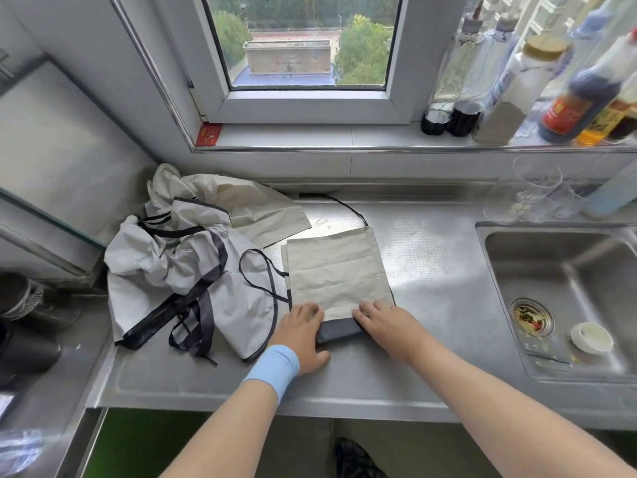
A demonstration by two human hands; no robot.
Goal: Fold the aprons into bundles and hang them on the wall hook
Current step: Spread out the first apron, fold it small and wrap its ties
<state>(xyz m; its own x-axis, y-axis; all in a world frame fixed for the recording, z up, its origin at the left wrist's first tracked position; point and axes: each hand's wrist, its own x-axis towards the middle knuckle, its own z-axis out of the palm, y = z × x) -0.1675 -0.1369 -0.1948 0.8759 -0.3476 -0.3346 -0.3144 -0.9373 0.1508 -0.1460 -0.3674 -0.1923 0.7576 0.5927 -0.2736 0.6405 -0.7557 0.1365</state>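
Observation:
A beige apron (336, 270), folded into a flat rectangle with dark edging, lies on the steel counter (431, 288). Its near end is a dark rolled band. My left hand (303, 334), with a blue wristband, curls its fingers over that near end on the left. My right hand (386, 326) holds the same end on the right, fingers curled onto the fabric. A crumpled grey apron (172, 270) with black straps lies to the left. Another beige apron (248, 205) lies bunched behind it. No wall hook is in view.
A steel sink (565, 298) with a white lid (591, 337) sits at the right. Sauce bottles (572, 101) and jars line the window sill. Glasses (537, 194) stand behind the sink. A dark pot (20, 322) sits at the far left.

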